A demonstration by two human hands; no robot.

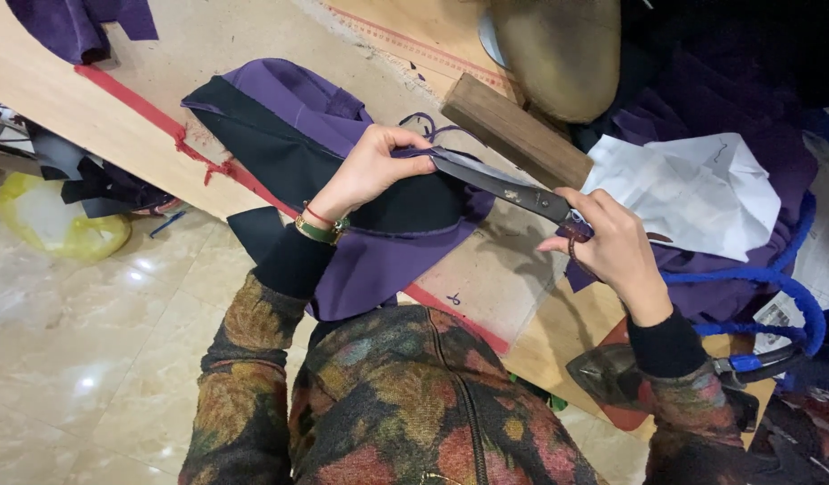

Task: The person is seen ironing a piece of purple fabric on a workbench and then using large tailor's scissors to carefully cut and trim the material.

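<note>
While the head view looks down, the left hand sits near centre, fingers pinching the edge of a purple cloth piece w/ black lining, which lies on the wooden bench from approx 10 to 6 o'clock of that hand. The right hand, at 3 o'clock, has fingers curled tight through the handles of dark scissors; blade tips meet the pinched cloth edge. Wood block lies at 1 o'clock, white paper beyond it. Red tape strip crosses the bench. Iron at 5 o'clock, blue cord beside it.
</note>
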